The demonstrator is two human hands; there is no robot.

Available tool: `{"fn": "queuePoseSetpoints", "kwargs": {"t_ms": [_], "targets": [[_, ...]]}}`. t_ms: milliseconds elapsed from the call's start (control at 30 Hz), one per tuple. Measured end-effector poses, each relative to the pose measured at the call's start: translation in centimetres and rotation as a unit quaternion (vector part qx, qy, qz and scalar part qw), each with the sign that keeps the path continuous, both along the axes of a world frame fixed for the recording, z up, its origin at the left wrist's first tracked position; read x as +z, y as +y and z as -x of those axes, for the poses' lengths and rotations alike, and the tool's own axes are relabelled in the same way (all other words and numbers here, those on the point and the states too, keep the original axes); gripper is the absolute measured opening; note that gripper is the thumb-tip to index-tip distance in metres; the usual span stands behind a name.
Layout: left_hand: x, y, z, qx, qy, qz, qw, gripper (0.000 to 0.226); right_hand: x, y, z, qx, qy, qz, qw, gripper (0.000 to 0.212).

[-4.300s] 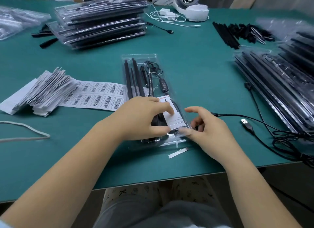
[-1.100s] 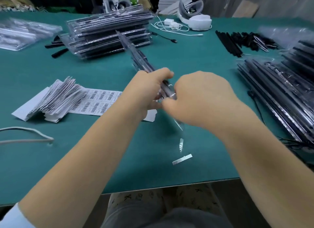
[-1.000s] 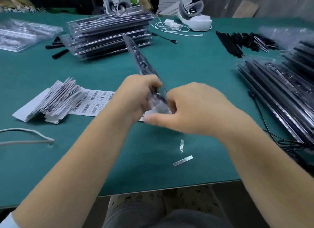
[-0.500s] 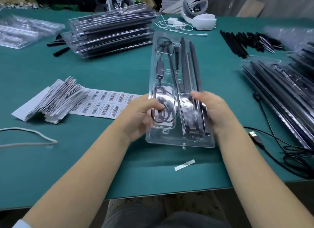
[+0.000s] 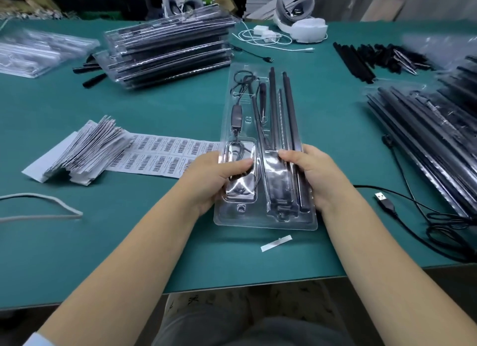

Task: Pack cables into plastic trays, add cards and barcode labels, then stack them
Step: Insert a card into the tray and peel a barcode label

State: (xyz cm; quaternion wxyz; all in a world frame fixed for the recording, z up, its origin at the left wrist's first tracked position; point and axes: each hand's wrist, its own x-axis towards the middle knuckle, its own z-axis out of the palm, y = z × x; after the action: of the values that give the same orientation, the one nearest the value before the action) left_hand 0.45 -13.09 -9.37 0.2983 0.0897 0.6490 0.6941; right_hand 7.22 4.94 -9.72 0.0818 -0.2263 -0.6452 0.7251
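Packed clear tray (image 5: 260, 129) being held over worktop (image 5: 180, 108) at near end: left hand (image 5: 214, 175) and right hand (image 5: 312, 175) pinching edges. Long axis running away; finished stack (image 5: 167, 46) lying far-left, nearer left hand.

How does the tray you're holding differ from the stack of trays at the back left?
The held tray is a single one, gripped by the left hand and right hand; the stack is many trays resting on the table. The held tray runs away from the person; the stack lies crosswise, tilted. Both are clear plastic holding black rods and cables.
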Motion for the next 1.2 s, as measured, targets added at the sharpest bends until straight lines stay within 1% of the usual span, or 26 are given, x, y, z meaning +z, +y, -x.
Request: {"fn": "queuePoseSetpoints", "kwargs": {"t_ms": [33,67,100,133,167,200,267,300,333,367,433,467,500,567,600,700,767,800,900,1000,1033,1100,1133,1167,1200], "targets": [[0.1,0.0,0.0,-0.001,0.004,0.002,1.0,0.024,0.1,0.0,0.0,-0.002,0.0,-0.001,1.0,0.068],[0.3,0.1,-0.1,-0.005,0.002,0.0,1.0,0.02,0.2,0.0,0.0,-0.006,0.001,-0.008,1.0,0.076],[0.3,0.2,0.0,-0.002,-0.008,-0.001,1.0,0.026,0.2,0.1,0.0,-0.009,0.005,-0.016,1.0,0.081],[0.4,0.3,0.1,0.007,-0.028,-0.002,1.0,0.035,0.1,0.3,0.0,-0.011,0.012,-0.02,1.0,0.079],[0.6,0.3,0.3,0.018,-0.05,-0.012,0.999,0.041,0.0,0.5,0.0,-0.015,0.02,-0.015,1.0,0.071],[0.7,0.3,0.3,0.028,-0.064,-0.029,0.997,0.043,-0.2,0.9,0.1,-0.021,0.031,-0.003,0.999,0.057],[0.7,0.3,0.4,0.04,-0.044,-0.042,0.997,0.037,-0.4,1.2,0.1,-0.038,0.055,0.026,0.997,0.029],[0.6,0.3,0.4,0.049,-0.028,-0.039,0.998,0.034,-0.5,1.4,0.1,-0.047,0.061,0.034,0.996,0.023],[0.6,0.4,0.3,0.056,-0.018,-0.038,0.998,0.033,-0.5,1.4,0.2,-0.053,0.065,0.038,0.996,0.023],[0.4,0.3,0.4,0.059,-0.014,-0.041,0.997,0.033,-0.4,1.4,0.2,-0.055,0.065,0.039,0.996,0.029],[0.4,0.1,0.4,0.061,-0.014,-0.048,0.997,0.033,-0.2,1.1,0.2,-0.052,0.065,0.038,0.996,0.048],[0.4,0.0,0.5,0.063,-0.017,-0.049,0.997,0.032,-0.3,1.1,0.2,-0.051,0.066,0.037,0.996,0.051],[0.3,-0.1,0.6,0.066,-0.018,-0.051,0.996,0.031,-0.4,1.1,0.1,-0.047,0.067,0.037,0.996,0.045],[0.2,-0.1,0.5,0.074,-0.018,-0.054,0.996,0.03,-0.6,1.1,0.1,-0.04,0.068,0.039,0.996,0.024],[0.1,-0.1,0.5,0.078,-0.017,-0.055,0.995,0.029,-0.7,1.0,0.1,-0.039,0.068,0.039,0.996,0.019],[0.2,-0.1,0.7,0.066,-0.025,-0.056,0.996,0.024,-0.5,0.9,0.0,-0.027,0.068,0.03,0.997,0.018],[0.4,-0.2,0.8,0.062,-0.033,-0.057,0.996,0.022,-0.5,0.9,0.1,-0.029,0.074,0.032,0.996,0.014],[0.4,-0.2,0.8,0.066,-0.034,-0.057,0.996,0.021,-0.5,0.8,0.1,-0.034,0.071,0.03,0.996,0.014],[0.4,-0.2,0.6,0.079,-0.026,-0.054,0.995,0.017,-0.6,0.6,0.2,-0.05,0.063,0.013,0.997,0.027],[0.5,-0.1,0.5,0.066,-0.016,-0.047,0.997,0.022,-0.5,0.6,0.1,-0.06,0.074,0.012,0.995,0.026],[0.7,-0.2,0.5,0.048,-0.016,-0.036,0.998,0.024,-0.4,0.7,0.1,-0.064,0.08,0.01,0.995,0.024],[1.1,-0.4,0.4,-0.015,-0.029,-0.005,0.999,0.04,-0.2,0.9,-0.1,-0.075,0.089,0.012,0.993,0.024],[1.2,-0.6,0.3,-0.046,-0.035,0.01,0.998,0.045,-0.1,0.9,-0.1,-0.084,0.091,0.011,0.992,0.027],[1.2,-0.8,0.3,-0.069,-0.036,0.019,0.997,0.044,0.0,0.9,-0.1,-0.096,0.089,0.005,0.991,0.034],[1.2,-1.0,0.4,-0.086,-0.031,0.024,0.996,0.036,0.2,0.9,-0.1,-0.106,0.087,-0.002,0.991,0.042]]}}
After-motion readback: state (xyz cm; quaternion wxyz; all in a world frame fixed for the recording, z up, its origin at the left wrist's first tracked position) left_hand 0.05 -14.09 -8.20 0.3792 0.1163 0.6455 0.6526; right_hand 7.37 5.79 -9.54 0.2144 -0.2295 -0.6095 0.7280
